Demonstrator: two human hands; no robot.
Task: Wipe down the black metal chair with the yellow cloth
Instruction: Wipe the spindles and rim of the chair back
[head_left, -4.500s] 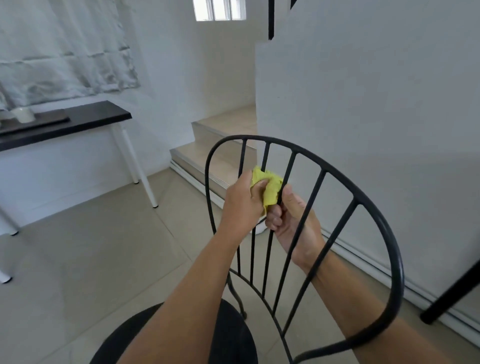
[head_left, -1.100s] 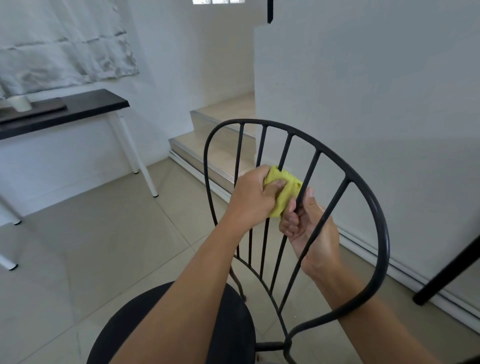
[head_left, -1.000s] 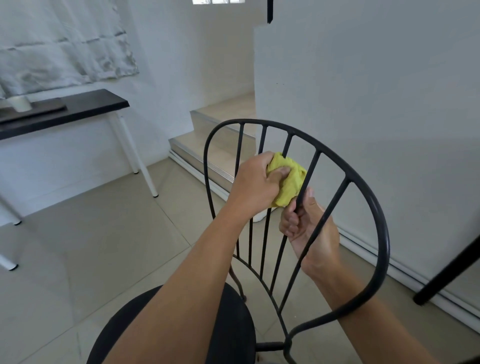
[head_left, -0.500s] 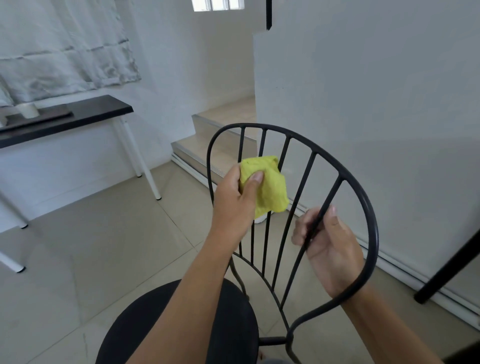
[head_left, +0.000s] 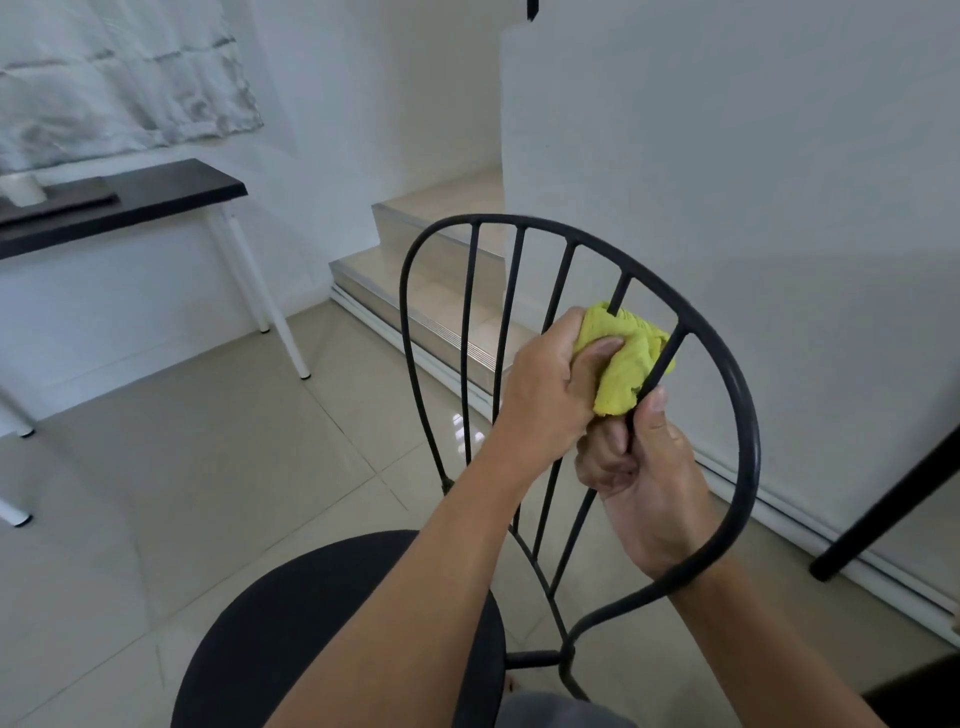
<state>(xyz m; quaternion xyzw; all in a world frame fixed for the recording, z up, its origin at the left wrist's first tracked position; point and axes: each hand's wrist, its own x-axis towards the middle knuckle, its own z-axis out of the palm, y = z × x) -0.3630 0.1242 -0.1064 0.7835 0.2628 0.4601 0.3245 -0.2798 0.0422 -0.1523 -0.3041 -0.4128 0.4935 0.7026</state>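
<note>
One black metal chair (head_left: 737, 426) stands on the pale tiled floor (head_left: 218, 467), its round dark seat (head_left: 291, 623) low in the view and its curved backrest rising in the middle. The backrest has one outer hoop and five thin upright bars inside it, counted from left to right.

Two bare hands work at the backrest. The left hand (head_left: 550, 395) is closed around one yellow cloth (head_left: 623, 364), which is bunched up and wrapped about the fourth bar, high on the right part of the backrest. The cloth touches that bar and reaches across to the fifth bar beside it. The thumb presses into the cloth from the front.

The right hand (head_left: 644, 478) sits just below the cloth, closed in a fist around the fifth bar, with its thumb pointing up along the metal and nearly touching the lower edge of the cloth. Its forearm passes behind the hoop on the right.

On the left, one table (head_left: 171, 192) with a dark top and white legs stands against the wall; one white cup (head_left: 23, 188) and one flat dark tray (head_left: 67, 197) rest on it. Behind the chair, two beige steps (head_left: 415, 291) rise toward the corner. One dark slanted leg (head_left: 893, 504) of some other piece of furniture shows at the right edge.
</note>
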